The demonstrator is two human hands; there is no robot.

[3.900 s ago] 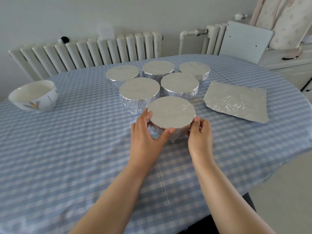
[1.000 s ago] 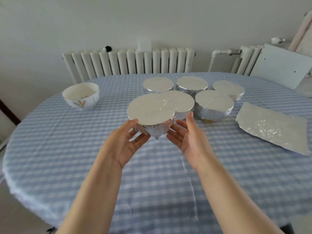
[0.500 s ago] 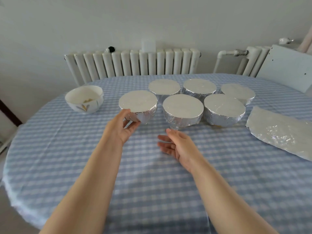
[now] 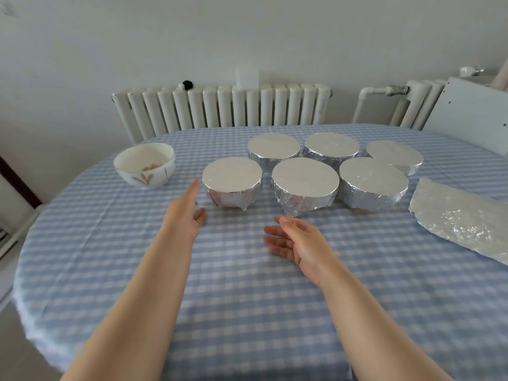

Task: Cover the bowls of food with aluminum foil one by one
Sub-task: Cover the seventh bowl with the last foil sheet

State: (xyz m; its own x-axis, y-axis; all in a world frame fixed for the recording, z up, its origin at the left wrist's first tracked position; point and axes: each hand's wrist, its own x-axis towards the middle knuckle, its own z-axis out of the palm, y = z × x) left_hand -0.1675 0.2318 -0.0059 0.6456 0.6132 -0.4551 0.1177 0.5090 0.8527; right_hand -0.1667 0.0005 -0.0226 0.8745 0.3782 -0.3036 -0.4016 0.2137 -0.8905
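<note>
Since six bowls are already wrapped, the whole next move hinges on the one bare white bowl (image 4: 144, 165), which sits at about 10 o'clock from the hands, out on the left side of the desk (image 4: 247, 270). The left hand (image 4: 183, 213) is clearly the nearer one: fingers straight, holding nothing, pointing up toward 12 just beside the freshly covered bowl (image 4: 232, 185), with a small gap between them as far as I can tell. The right hand (image 4: 295, 239) is also relaxed and empty, palm turned inward, hovering low over the cloth in front of the middle wrapped bowl (image 4: 305, 187).

The spare foil sheet (image 4: 461, 221) lies flat way over at 2 to 3 o'clock, so that's the right hand's job imo, while the left pulls the bare bowl in. Its long side runs roughly from 11 to 5.

The bowl is round, so no real long axis to worry about; there's a bit of yellowish food in the bottom and a leaf motif painted on the side.

No brands, labels or readable writing anywhere that I can spot.
</note>
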